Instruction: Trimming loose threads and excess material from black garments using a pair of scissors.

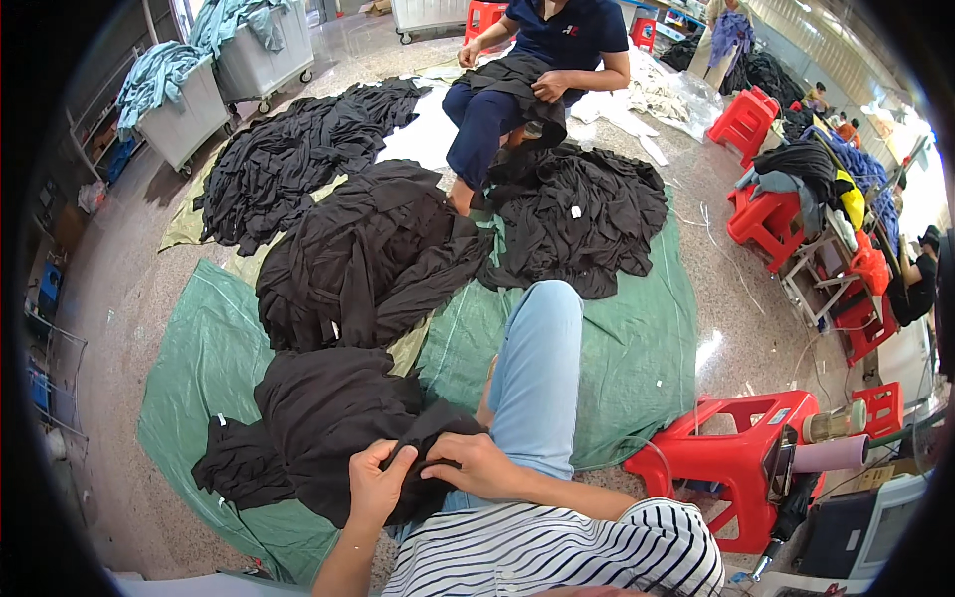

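Striped white-and-black cloth shirt (537,552) at six o'clock; just beyond, left hand (381,483) and right hand (474,465) pinch gathered black cloth (432,430). Green plastic sheeting (632,348) partly covers speckled floor (731,289). Ten o'clock: grey wheeled bins (189,127) heaped with pale-teal fabric (162,82).

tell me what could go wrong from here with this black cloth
The soft black cloth is pinched between the fingers of the left hand and right hand, so it might slip loose. The crumpled black fabric pile nearest the person lies close against the larger black fabric heap behind it, so pieces could get mixed. The wrinkled green sheet could bunch if fabric is dragged across it.
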The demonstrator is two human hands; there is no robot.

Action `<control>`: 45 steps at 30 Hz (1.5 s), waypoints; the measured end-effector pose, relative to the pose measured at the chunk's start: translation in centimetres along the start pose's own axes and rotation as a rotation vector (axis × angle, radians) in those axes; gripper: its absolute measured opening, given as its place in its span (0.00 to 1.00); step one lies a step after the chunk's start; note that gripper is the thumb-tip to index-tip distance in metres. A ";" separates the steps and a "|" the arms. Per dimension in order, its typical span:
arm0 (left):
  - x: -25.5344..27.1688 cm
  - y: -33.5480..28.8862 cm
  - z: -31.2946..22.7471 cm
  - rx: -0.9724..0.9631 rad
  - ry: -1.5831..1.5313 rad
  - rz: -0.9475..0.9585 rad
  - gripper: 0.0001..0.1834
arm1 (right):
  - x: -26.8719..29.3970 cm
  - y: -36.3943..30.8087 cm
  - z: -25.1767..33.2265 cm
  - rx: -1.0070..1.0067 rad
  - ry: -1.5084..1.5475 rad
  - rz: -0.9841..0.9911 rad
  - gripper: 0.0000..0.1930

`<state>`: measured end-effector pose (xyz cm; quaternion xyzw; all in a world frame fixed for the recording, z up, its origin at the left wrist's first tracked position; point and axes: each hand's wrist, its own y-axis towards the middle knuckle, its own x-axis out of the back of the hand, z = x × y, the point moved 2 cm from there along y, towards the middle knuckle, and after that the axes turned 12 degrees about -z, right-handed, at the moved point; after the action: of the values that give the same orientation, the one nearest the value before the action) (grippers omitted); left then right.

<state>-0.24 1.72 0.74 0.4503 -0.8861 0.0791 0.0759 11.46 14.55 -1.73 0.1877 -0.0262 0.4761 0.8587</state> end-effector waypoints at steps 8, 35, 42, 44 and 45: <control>-1.4 0.2 -1.4 0.074 -0.422 -0.226 0.08 | 0.3 0.5 0.6 0.069 0.069 0.066 0.07; 0.2 0.6 1.3 0.145 -0.173 0.117 0.03 | -0.7 -0.5 0.8 0.082 0.011 -0.262 0.12; 0.4 -0.4 0.2 -0.272 0.184 0.135 0.03 | -0.7 -1.0 0.5 0.171 0.010 -0.199 0.14; 0.4 -1.4 0.6 -0.268 0.161 0.100 0.04 | -0.9 -1.5 0.5 0.153 0.025 -0.182 0.14; 0.3 -1.6 0.7 -0.279 0.143 0.066 0.04 | -0.9 -1.5 0.4 0.137 0.038 -0.166 0.14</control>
<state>0.82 0.41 0.20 0.3995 -0.8951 -0.0104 0.1980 12.27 12.93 -2.01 0.2386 0.0383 0.4075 0.8807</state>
